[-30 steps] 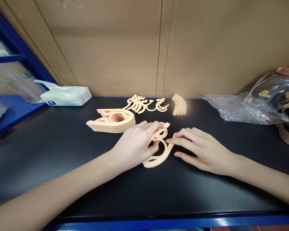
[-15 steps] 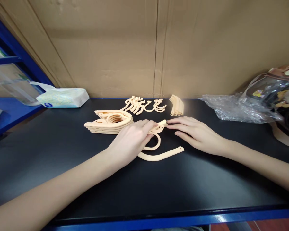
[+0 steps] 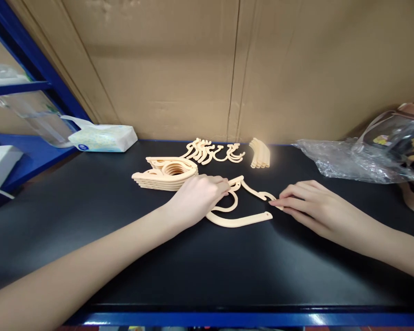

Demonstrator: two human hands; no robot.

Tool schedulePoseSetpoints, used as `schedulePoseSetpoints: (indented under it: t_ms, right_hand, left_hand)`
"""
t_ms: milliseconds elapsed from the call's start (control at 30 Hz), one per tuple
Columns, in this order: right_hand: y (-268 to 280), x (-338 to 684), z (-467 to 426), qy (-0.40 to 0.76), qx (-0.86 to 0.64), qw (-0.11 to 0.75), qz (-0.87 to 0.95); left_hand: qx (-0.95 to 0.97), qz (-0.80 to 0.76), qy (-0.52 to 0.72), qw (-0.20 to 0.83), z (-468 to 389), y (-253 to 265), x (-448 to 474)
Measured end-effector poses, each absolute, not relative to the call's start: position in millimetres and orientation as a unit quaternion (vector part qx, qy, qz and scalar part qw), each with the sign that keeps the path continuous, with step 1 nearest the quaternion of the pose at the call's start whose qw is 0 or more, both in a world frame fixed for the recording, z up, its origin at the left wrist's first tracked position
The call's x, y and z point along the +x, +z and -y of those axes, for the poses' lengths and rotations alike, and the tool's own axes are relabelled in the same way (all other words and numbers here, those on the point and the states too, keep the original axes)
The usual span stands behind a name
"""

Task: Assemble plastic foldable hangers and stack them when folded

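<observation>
I looked down on the black table (image 3: 193, 271), where a peach hanger frame (image 3: 232, 223) lay partly unfolded near its middle, just right of a stack of folded frames (image 3: 167, 182). Both hands were well apart: the left hand (image 3: 198, 197) gripped the frame, while the right hand (image 3: 319, 211) pinched its slender arm's outer end. Beyond lay short tubes (image 3: 260, 154), then loose hooks (image 3: 202, 151).

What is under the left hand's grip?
Part of a cream folding hanger: its ring and long curved arm show outside; whatever lies beneath the left grip is covered.
</observation>
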State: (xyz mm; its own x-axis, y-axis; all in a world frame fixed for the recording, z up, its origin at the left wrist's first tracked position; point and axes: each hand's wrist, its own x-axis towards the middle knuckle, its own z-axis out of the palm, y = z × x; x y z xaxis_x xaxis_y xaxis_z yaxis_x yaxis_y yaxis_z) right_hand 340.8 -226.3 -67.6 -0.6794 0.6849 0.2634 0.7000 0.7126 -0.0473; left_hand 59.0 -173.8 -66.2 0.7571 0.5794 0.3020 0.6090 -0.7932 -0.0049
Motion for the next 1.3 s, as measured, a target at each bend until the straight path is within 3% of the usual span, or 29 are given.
schedulePoseSetpoints:
  t_ms: [533,700,933,1300]
  right_hand:
    - [-64,320,214,-0.003,-0.38,0.134,0.915]
    - [-66,331,216,0.014,-0.39,0.134,0.911]
    - [-66,324,219,0.082,-0.42,0.166,0.889]
    - [-71,316,223,0.154,-0.475,0.15,0.853]
  left_hand:
    - [-0.933,0.333,-0.123,0.064,172,-66,62]
    - [-0.95,0.262,-0.166,-0.036,187,-65,67]
    - [-0.958,0.23,-0.121,-0.118,189,-75,70]
    - [-0.94,0.257,-0.162,-0.157,192,-74,73]
